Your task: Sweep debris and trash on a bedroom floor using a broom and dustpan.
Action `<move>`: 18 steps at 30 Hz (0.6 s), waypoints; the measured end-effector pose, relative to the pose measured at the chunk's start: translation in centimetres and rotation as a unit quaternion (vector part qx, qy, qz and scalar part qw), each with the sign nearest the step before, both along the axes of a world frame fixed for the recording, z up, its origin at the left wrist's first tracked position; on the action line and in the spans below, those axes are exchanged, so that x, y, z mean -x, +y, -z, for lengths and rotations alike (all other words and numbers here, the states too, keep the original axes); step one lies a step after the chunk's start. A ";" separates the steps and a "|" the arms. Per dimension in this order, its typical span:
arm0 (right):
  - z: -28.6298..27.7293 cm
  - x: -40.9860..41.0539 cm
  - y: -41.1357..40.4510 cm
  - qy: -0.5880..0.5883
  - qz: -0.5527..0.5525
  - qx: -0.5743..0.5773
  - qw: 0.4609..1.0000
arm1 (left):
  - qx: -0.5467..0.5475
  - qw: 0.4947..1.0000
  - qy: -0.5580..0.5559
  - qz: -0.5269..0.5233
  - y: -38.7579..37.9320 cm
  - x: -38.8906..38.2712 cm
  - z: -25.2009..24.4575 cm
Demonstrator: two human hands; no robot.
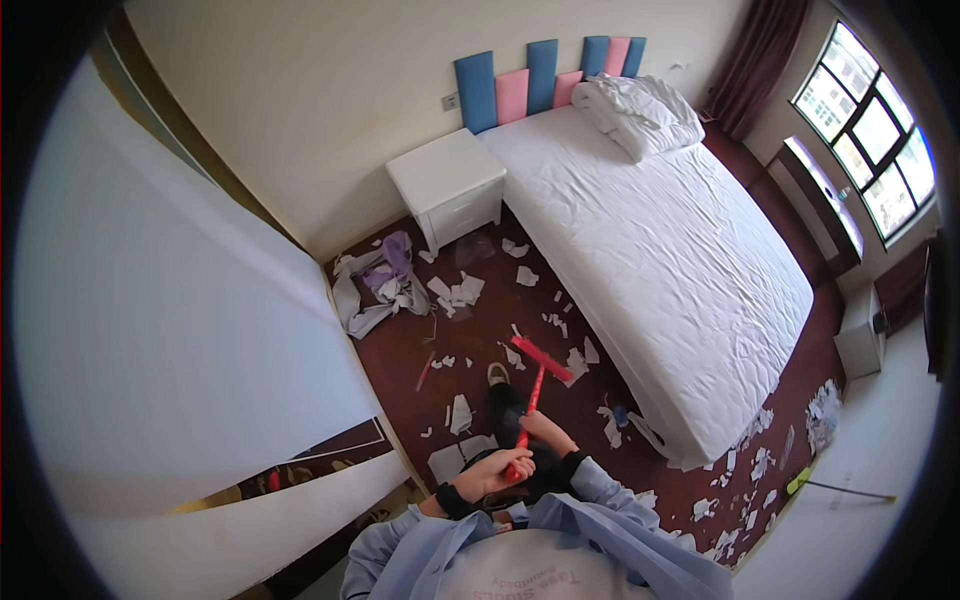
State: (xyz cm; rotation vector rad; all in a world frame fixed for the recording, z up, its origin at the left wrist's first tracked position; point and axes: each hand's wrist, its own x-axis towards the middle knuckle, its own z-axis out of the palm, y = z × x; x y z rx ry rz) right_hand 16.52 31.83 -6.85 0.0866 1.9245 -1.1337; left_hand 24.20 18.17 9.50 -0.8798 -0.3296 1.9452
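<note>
A red broom [535,390] slants away from my body, its wide head [541,358] low over the dark red floor among torn white paper scraps [577,366]. My left hand [499,471] is closed around the top end of its handle. Further down the same handle, my right hand [546,431] grips it too. One of my shoes [497,373] shows just left of the broom. Whether the bristles touch the floor, I cannot tell.
A bed with a white sheet [660,247] stands on the right, beside a white nightstand [450,172]. Grey and purple cloth [382,281] lies by the left wall. More paper litters the floor near a yellow-green broom or similar tool [799,480]. A large white panel [187,315] borders the left.
</note>
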 end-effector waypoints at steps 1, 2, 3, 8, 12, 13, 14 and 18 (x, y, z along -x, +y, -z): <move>0.1 1.0 -1.1 -0.003 -0.008 -0.001 1.000 | 0.012 1.000 0.007 -0.021 -0.6 0.6 0.4; 0.1 2.0 -2.4 0.017 -0.028 -0.003 0.999 | 0.024 0.999 0.015 -0.041 -1.2 1.2 0.6; 0.3 3.4 -3.4 0.039 -0.048 -0.005 0.998 | 0.023 0.999 0.015 -0.046 -1.6 2.3 0.6; 0.8 9.1 -8.1 -0.011 -0.081 -0.022 0.996 | 0.050 0.997 -0.017 -0.063 -5.4 8.4 0.0; -0.1 13.9 -12.2 -0.044 -0.157 -0.017 0.986 | 0.053 0.994 -0.036 -0.093 -9.5 12.6 0.4; 0.1 14.9 -12.9 -0.047 -0.162 -0.016 0.985 | 0.029 0.993 -0.047 -0.100 -10.3 13.5 0.5; 0.2 15.8 -13.6 -0.050 -0.166 -0.016 0.985 | 0.032 0.993 -0.051 -0.100 -10.8 14.4 0.6; 2.0 18.9 -16.9 -0.059 -0.184 -0.021 0.981 | 0.046 0.986 -0.046 -0.155 -12.8 17.1 0.2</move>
